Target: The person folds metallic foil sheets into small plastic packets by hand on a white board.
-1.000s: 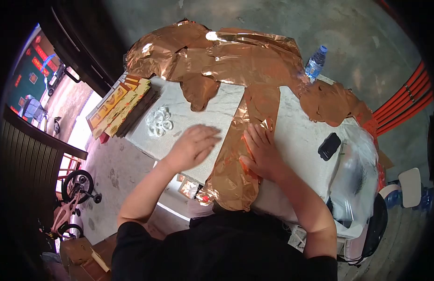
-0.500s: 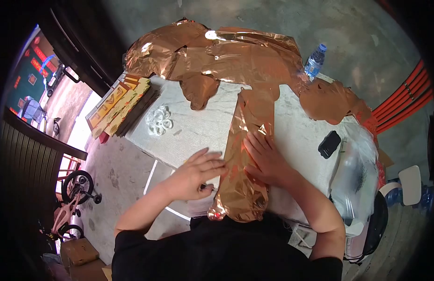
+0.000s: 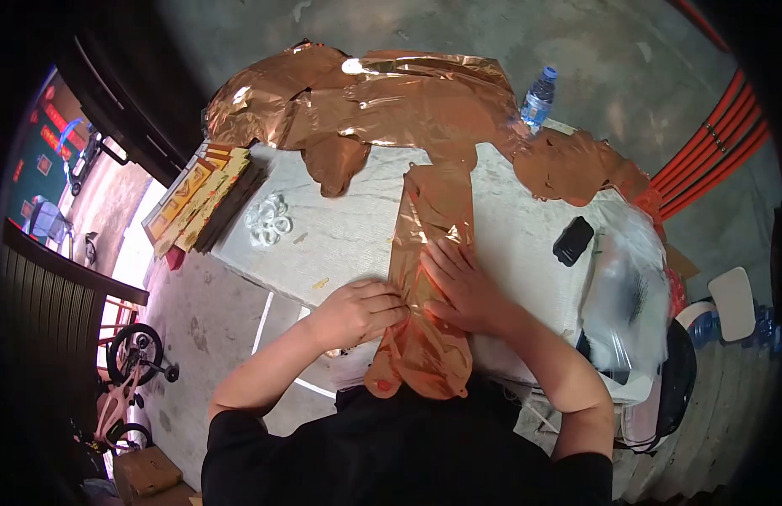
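A flat, copper-coloured foil balloon [image 3: 433, 198] lies with one long strip running down the middle of the table toward my body. Its rounded lower end hangs at the table's near edge by my black shirt. My left hand [image 3: 361, 314] is at the strip's left edge, fingers bent and close together on the foil, the thumb hidden underneath. Flat on the strip's right side rests my right hand [image 3: 462, 287], fingers stretched out over the foil. The balloon's wider part spreads across the back of the table, wrinkled and shiny.
On the white table [image 3: 526, 253] are a coil of clear ribbon [image 3: 268, 221], folded printed packaging [image 3: 201, 198] and a black case [image 3: 573, 240]. A water bottle [image 3: 538, 101] stands at the back. Clear plastic bags [image 3: 627, 295] lie at the right edge.
My left hand has come down from a spread pose onto the foil's left edge, its fingers drawn together. The lower foil has shifted shape. My right hand stays on the strip; the whole view moved slightly.
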`<move>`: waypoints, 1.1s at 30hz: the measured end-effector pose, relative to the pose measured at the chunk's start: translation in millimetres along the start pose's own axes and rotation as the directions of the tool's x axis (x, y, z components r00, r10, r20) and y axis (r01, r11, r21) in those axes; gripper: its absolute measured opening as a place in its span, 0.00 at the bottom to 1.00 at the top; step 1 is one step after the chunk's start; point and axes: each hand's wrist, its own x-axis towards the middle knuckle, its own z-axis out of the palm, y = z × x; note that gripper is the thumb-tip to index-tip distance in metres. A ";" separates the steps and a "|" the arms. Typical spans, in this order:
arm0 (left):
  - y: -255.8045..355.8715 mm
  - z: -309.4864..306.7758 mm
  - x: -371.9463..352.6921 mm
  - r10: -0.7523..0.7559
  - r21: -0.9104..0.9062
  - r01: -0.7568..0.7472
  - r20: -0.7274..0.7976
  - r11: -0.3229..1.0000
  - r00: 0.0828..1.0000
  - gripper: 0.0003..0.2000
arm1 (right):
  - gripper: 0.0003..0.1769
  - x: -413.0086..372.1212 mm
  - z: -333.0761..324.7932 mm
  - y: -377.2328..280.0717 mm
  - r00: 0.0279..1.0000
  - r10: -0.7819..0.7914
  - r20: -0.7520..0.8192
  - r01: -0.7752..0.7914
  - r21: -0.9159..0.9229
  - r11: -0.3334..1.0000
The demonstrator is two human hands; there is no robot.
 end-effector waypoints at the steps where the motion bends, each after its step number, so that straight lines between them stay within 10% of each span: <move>1: -0.8 0.7 -1.5 0.007 -0.001 -0.007 0.000 1.000 1.000 0.15 | 0.34 -0.6 1.0 1.9 1.000 -0.003 -0.018 0.003 0.037 0.999; 19: -10.7 2.9 2.5 -0.217 -0.299 0.193 -0.047 0.935 0.975 0.13 | 0.19 -35.4 -21.6 -0.3 0.988 -0.151 0.012 0.143 0.259 0.955; 20: -11.2 1.5 4.7 -0.399 -0.386 0.391 0.064 0.835 0.915 0.12 | 0.19 -31.4 -19.9 1.8 0.988 -0.153 0.011 0.145 0.257 0.955; 22: -23.2 5.1 7.8 -0.607 -0.459 0.661 0.283 0.594 0.743 0.09 | 0.16 -23.4 -15.6 2.6 0.955 0.297 -0.008 -0.145 0.860 0.490; 23: -38.4 7.9 12.2 -0.649 -0.459 0.740 0.373 0.492 0.663 0.06 | 0.16 -16.2 -14.4 13.2 0.954 0.298 -0.008 -0.146 0.859 0.490; 25: -47.8 -3.3 38.8 -0.605 -0.650 0.754 0.564 0.094 0.561 0.05 | 0.18 4.8 -15.5 40.5 0.724 0.533 0.438 -0.645 0.703 0.300; 27: -69.6 0.6 45.9 -0.569 -0.600 0.800 0.659 -0.002 0.492 0.05 | 0.19 9.8 -19.1 46.7 0.773 0.394 0.497 -0.557 0.829 0.046; 33: -83.7 6.1 52.6 -0.462 -0.478 0.876 0.793 -0.070 0.396 0.06 | 0.13 -0.6 -27.0 37.6 0.760 0.604 0.240 -0.608 0.590 0.531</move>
